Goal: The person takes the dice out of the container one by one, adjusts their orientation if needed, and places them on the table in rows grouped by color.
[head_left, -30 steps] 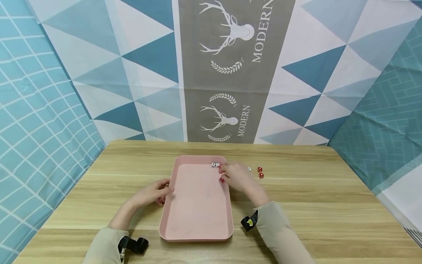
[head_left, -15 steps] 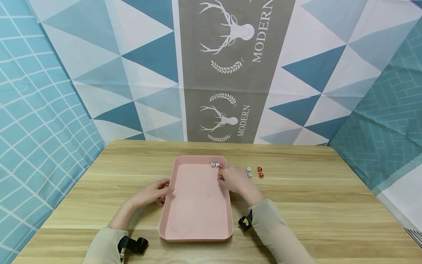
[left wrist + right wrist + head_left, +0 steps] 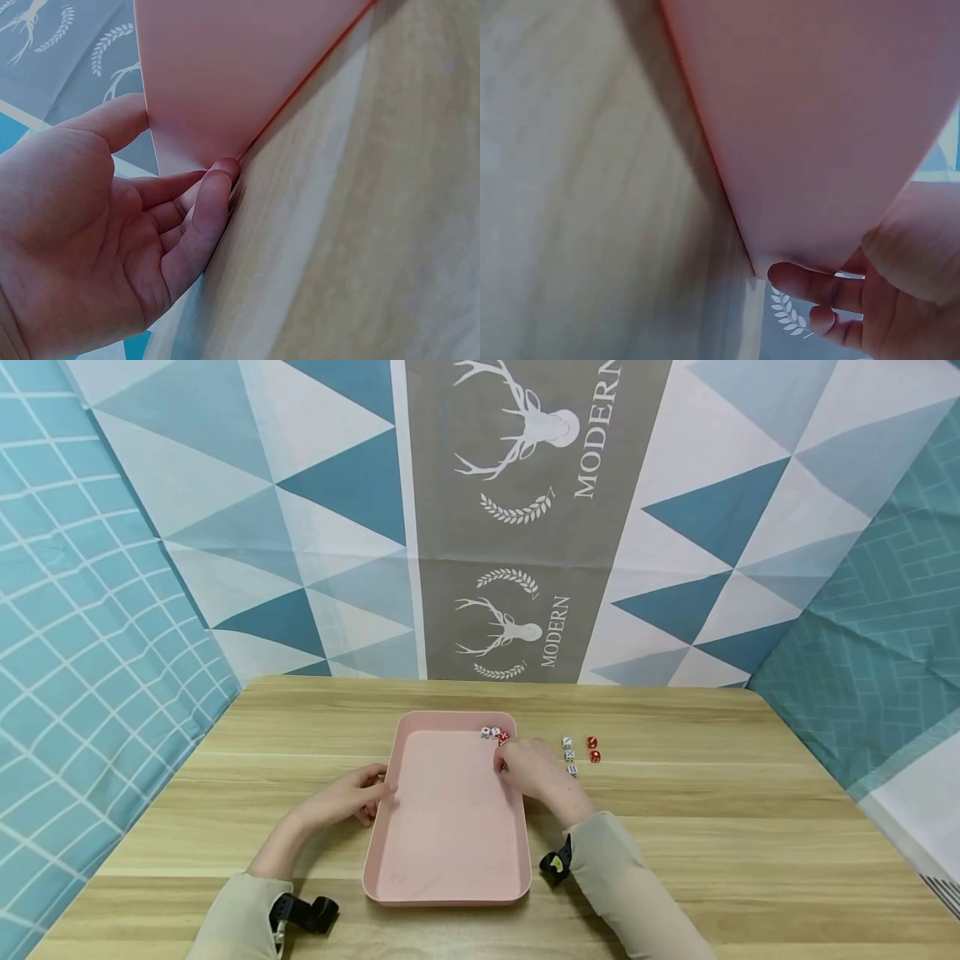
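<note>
A pink tray (image 3: pixel 450 827) lies on the wooden table. My left hand (image 3: pixel 348 795) holds its left side, the thumb (image 3: pixel 124 120) at the rim and the other fingers against the outer wall. Over the right wall reaches my right hand (image 3: pixel 531 768), its fingertips pinching a red die (image 3: pixel 504 766) inside the tray, mostly hidden by the fingers. In the far right corner of the tray sit two white dice (image 3: pixel 491 733) side by side, with another red die (image 3: pixel 503 738) at their right. The right wrist view shows only the tray's outer wall (image 3: pixel 802 135) and part of the hand.
To the right of the tray, three white dice (image 3: pixel 569 756) stand in a column on the table. Two red dice (image 3: pixel 593 750) lie just right of them. A patterned cloth (image 3: pixel 495 560) hangs behind the table's far edge (image 3: pixel 660 687).
My right hand has let go of a red die beside the white ones and moved slightly nearer, onto the other red die. The left hand stays put.
</note>
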A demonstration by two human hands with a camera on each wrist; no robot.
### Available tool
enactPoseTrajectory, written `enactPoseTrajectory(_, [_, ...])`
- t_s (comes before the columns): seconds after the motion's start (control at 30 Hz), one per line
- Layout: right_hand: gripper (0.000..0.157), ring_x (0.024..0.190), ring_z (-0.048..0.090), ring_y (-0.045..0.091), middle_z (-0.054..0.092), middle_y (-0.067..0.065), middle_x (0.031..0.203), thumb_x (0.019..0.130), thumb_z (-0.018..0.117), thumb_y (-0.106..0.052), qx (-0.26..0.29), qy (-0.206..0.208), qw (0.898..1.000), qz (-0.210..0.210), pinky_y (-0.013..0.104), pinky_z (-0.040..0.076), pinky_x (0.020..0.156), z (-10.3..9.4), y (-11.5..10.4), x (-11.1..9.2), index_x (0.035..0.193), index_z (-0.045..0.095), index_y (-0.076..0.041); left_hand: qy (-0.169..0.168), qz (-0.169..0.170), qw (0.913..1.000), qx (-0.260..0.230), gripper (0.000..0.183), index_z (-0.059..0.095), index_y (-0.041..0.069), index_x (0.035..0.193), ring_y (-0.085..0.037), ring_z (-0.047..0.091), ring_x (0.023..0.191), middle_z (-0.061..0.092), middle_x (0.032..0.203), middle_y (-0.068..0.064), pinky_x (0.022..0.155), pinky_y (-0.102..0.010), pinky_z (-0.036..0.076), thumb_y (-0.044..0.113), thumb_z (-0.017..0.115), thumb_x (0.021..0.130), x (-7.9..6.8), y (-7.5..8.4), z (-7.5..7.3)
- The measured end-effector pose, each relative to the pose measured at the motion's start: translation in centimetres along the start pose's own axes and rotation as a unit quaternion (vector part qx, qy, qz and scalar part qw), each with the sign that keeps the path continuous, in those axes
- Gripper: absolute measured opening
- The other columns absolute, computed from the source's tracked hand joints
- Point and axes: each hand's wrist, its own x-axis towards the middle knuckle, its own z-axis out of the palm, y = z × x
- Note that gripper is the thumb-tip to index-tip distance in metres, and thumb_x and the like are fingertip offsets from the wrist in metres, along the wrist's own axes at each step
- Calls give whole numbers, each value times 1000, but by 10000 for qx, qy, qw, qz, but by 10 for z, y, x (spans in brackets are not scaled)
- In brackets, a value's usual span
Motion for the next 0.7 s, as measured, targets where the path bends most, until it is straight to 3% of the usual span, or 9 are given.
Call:
enactPoseTrajectory(0.3, [8, 89, 61, 21, 67, 1, 89, 84, 62, -14, 637, 178, 9977, 114, 37, 45, 83, -7, 0, -5, 88, 69, -13, 54, 34, 10000, 29, 45, 42, -2, 126, -16, 50, 64, 49, 70, -6, 59, -32, 49, 28, 49, 93, 0, -1, -1])
enactPoseTrajectory(0.53, [7, 81, 60, 18, 64, -1, 87, 83, 62, -12, 548, 577, 9968, -35, 35, 47, 76, -12, 1, -12, 87, 68, -14, 76, 29, 9999, 69, 46, 41, -2, 128, -18, 50, 65, 49, 71, -6, 60, -33, 49, 28, 49, 93, -1, 0, 0])
enactPoseTrajectory(0.7, [6, 81, 58, 16, 62, -1, 89, 83, 63, -11, 874, 839, 9926, -97, 33, 47, 75, -14, 5, -21, 87, 67, -13, 73, 17, 9999, 92, 48, 39, -2, 130, -17, 51, 65, 50, 70, -6, 60, -33, 49, 28, 48, 94, -1, 0, 0])
